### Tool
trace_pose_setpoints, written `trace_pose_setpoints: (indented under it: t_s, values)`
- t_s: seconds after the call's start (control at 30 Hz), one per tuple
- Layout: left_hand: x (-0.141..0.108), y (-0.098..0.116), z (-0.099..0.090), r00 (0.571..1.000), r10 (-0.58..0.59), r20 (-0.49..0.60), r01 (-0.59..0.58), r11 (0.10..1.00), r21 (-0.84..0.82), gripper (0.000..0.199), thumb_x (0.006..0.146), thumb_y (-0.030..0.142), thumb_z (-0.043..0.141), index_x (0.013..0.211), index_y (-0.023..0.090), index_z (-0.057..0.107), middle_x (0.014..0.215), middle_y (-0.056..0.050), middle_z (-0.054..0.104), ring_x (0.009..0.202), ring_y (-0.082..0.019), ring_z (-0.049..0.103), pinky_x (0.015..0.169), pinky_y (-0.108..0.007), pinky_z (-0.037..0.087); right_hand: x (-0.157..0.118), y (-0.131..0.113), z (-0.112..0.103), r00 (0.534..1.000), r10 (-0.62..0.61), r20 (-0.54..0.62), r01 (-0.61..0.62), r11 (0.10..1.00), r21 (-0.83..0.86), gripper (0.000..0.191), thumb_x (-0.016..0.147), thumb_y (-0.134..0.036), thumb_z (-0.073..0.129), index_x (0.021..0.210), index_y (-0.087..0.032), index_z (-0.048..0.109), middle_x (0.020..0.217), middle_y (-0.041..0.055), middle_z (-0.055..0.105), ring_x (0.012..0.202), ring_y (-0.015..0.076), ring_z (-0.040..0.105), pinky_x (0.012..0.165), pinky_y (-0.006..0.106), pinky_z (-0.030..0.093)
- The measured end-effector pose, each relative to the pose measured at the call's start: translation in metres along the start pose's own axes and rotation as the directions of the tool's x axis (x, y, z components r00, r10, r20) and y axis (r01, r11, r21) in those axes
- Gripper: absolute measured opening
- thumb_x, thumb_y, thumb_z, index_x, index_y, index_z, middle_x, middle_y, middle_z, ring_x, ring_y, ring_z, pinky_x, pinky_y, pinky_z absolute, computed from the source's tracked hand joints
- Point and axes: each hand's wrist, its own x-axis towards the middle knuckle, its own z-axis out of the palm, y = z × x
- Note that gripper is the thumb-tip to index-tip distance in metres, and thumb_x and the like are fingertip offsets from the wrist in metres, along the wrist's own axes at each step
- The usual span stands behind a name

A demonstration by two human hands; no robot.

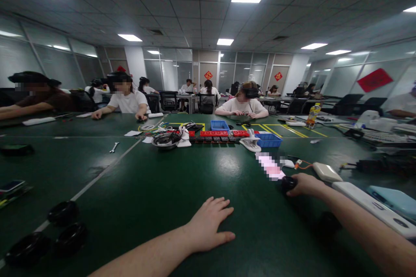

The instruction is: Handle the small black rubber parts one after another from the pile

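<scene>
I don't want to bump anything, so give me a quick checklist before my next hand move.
1. Right hand grip on the black round object: ok, fingers at its side.
2. Object lifted off the green table: cannot tell.
3. Space around it: not ok, a pink-and-white item lies right beside it.
4. Left hand free: ok, palm down, fingers spread.
5. Three black rings away from both hands: ok, grouped at far left.
</scene>
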Motion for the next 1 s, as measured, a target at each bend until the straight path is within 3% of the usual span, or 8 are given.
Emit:
trace_pose_setpoints:
  t_s: [0.1, 0.23, 0.37, 0.53, 0.63, 0.8, 0.87, 1.0]
  values:
    - [-0.001, -0.002, 0.001, 1.0, 0.01, -0.009, -0.01, 1.0, 0.01, 0.063, 0.072, 0.054, 0.046, 0.127, 0.025, 0.032, 0.135, -0.005, 0.029, 0.125, -0.024, 0.023, 0.103, -0.046, 0.015, -0.008, -0.019, 0.006, 0.995, -0.042, 0.087, 0.044, 0.999, -0.022, 0.039, 0.037, -0.04, 0.073, 0.07, -0.021, 0.066, 0.068, 0.0047, 0.063, 0.07, 0.0256, 0.059, 0.06, 0.032, 0.042]
    - [-0.001, -0.002, 0.002, 1.0, 0.017, -0.014, -0.016, 1.0, 0.026, 0.063, 0.072, 0.055, 0.046, 0.126, 0.025, 0.033, 0.135, -0.005, 0.03, 0.125, -0.024, 0.023, 0.103, -0.045, 0.014, -0.031, -0.048, 0.023, 0.986, -0.163, 0.046, 0.164, 0.986, -0.032, 0.043, 0.044, -0.043, 0.07, 0.081, -0.022, 0.066, 0.077, 0.0056, 0.062, 0.073, 0.0239, 0.057, 0.061, 0.031, 0.041]
    - [-0.002, -0.001, 0.003, 1.0, 0.01, -0.015, -0.01, 1.0, 0.029, 0.064, 0.072, 0.055, 0.046, 0.126, 0.024, 0.033, 0.135, -0.005, 0.03, 0.125, -0.024, 0.022, 0.104, -0.044, 0.014, -0.053, -0.078, 0.04, 0.975, -0.222, -0.022, 0.223, 0.974, 0.035, 0.042, 0.046, -0.045, 0.069, 0.078, -0.019, 0.065, 0.077, 0.0066, 0.059, 0.072, 0.0227, 0.056, 0.061, 0.029, 0.041]
    - [-0.006, -0.001, 0.0, 0.961, -0.133, -0.242, 0.124, 0.991, -0.051, 0.068, 0.076, 0.056, 0.036, 0.132, 0.021, 0.019, 0.138, -0.006, 0.023, 0.126, -0.023, 0.019, 0.104, -0.042, 0.015, -0.067, -0.121, 0.062, 0.932, -0.356, -0.066, 0.362, 0.918, 0.164, 0.04, 0.047, -0.045, 0.068, 0.075, -0.017, 0.062, 0.078, 0.0042, 0.054, 0.069, 0.0188, 0.053, 0.06, 0.028, 0.04]
    - [-0.006, -0.008, -0.004, 0.893, -0.244, -0.378, 0.214, 0.969, -0.122, 0.066, 0.08, 0.056, 0.026, 0.132, 0.016, 0.018, 0.137, -0.008, 0.023, 0.126, -0.023, 0.018, 0.104, -0.041, 0.016, -0.063, -0.147, 0.075, 0.901, -0.427, -0.08, 0.434, 0.878, 0.203, 0.042, 0.047, -0.046, 0.069, 0.076, -0.017, 0.061, 0.078, 0.0034, 0.053, 0.07, 0.0182, 0.051, 0.06, 0.027, 0.039]
    - [0.002, -0.035, -0.015, 0.822, -0.354, -0.447, 0.291, 0.935, -0.204, 0.071, 0.078, 0.059, 0.028, 0.132, 0.013, 0.019, 0.136, -0.011, 0.024, 0.125, -0.024, 0.019, 0.102, -0.04, 0.018, -0.042, -0.183, 0.095, 0.844, -0.534, -0.049, 0.532, 0.825, 0.189, 0.043, 0.047, -0.049, 0.069, 0.073, -0.016, 0.058, 0.076, 0.0025, 0.052, 0.072, 0.0173, 0.049, 0.061, 0.025, 0.036]
    - [0.007, -0.049, -0.022, 0.822, -0.35, -0.449, 0.287, 0.936, -0.204, 0.076, 0.075, 0.061, 0.034, 0.132, 0.013, 0.018, 0.135, -0.013, 0.026, 0.124, -0.025, 0.021, 0.102, -0.04, 0.019, -0.033, -0.196, 0.101, 0.841, -0.539, -0.042, 0.538, 0.825, 0.175, 0.042, 0.05, -0.05, 0.067, 0.073, -0.016, 0.056, 0.075, 0.0024, 0.053, 0.072, 0.0171, 0.048, 0.06, 0.025, 0.035]
    - [0.019, -0.078, -0.038, 0.869, -0.331, -0.368, 0.263, 0.939, -0.222, 0.091, 0.061, 0.062, 0.053, 0.132, 0.015, 0.019, 0.128, -0.013, 0.035, 0.119, -0.028, 0.028, 0.099, -0.043, 0.022, -0.022, -0.218, 0.103, 0.85, -0.526, -0.01, 0.523, 0.843, 0.122, 0.039, 0.056, -0.05, 0.063, 0.076, -0.017, 0.056, 0.08, 0.004, 0.055, 0.077, 0.0198, 0.049, 0.064, 0.028, 0.035]
